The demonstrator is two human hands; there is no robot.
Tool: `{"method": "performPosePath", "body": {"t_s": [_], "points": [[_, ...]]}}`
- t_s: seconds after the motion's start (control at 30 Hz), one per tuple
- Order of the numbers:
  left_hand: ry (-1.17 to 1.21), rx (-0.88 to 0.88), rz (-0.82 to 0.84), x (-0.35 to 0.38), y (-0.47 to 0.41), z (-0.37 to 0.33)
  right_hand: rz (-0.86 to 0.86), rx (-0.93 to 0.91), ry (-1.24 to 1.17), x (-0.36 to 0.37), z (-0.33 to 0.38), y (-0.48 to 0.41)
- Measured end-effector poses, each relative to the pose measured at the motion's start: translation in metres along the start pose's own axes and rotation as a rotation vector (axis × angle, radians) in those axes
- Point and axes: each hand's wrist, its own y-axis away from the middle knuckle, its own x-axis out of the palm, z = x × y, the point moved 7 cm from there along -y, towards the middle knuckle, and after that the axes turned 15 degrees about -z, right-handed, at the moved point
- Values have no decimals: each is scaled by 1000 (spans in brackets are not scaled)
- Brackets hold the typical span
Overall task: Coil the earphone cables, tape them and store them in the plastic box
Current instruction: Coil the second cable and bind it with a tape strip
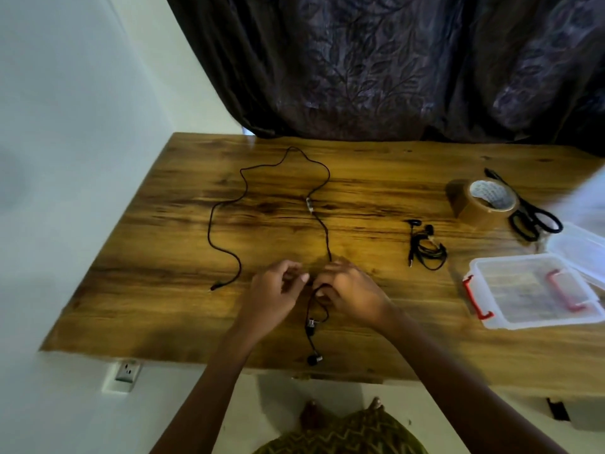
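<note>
A long black earphone cable (242,188) lies uncoiled across the wooden table (163,306), its plug at the left and two earbuds (314,358) near the front edge. My left hand (275,296) and my right hand (350,293) meet over the cable just above the earbuds; the right fingers curl round the cable, and the left fingers pinch next to it. A second earphone (427,249) lies coiled to the right. A roll of brown tape (481,201) stands at the back right. The clear plastic box (530,290) with red clips sits open at the right.
Black scissors (530,217) lie beside the tape. The box lid (579,253) rests behind the box at the right edge. A dark curtain (393,67) hangs behind the table, and a white wall with a socket (126,371) is at the left.
</note>
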Motion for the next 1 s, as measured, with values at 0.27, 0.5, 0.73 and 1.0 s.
{"method": "performPosePath", "body": {"t_s": [0.27, 0.5, 0.73, 1.0], "points": [[520, -202, 287, 30, -4, -24, -259, 91, -249, -67, 11, -7], [507, -96, 296, 10, -29, -59, -585, 144, -273, -144, -9, -9], [714, -136, 353, -3, -52, -117, -798, 199, -300, -190, -31, -8], [1161, -209, 418, 6, -81, -189, -788, 225, -304, -179, -26, -2]]}}
